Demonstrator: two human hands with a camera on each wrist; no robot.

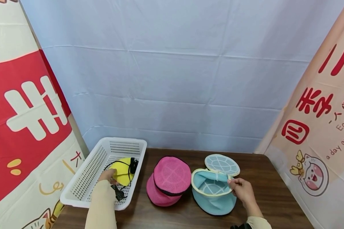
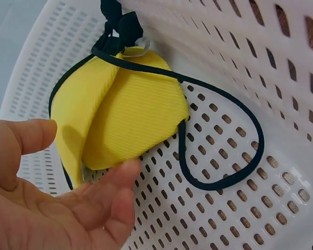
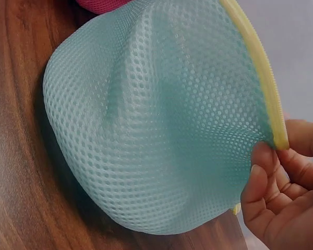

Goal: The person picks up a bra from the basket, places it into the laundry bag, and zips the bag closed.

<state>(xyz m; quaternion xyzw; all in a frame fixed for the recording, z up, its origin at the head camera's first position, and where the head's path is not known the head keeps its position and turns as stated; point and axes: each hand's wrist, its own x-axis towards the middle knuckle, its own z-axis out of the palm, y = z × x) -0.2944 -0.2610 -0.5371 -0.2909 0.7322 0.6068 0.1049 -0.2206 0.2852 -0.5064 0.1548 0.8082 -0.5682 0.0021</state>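
Observation:
In the white basket [image 1: 83, 178] lies a yellow cloth piece with dark straps [image 1: 122, 171]. My left hand [image 1: 107, 176] reaches into the basket beside it; in the left wrist view the thumb and fingers of that hand [image 2: 68, 192] are spread around the near edge of the yellow cloth [image 2: 141, 109], the fingers at its lower edge. My right hand [image 1: 243, 190] pinches the yellow zippered rim of the blue mesh bag [image 1: 215, 203], whose round lid [image 1: 222, 164] is folded back. The right wrist view shows fingertips and thumb of the hand [image 3: 284, 182] on the rim of the bag [image 3: 146, 125].
A pink mesh bag [image 1: 172, 176] with a black rim stands between the basket and the blue bag, on the dark wooden table [image 1: 263, 181]. Dark straps lie at the basket's near right corner. Printed cloth hangs at both sides, a pale blue cloth [image 1: 172, 79] behind.

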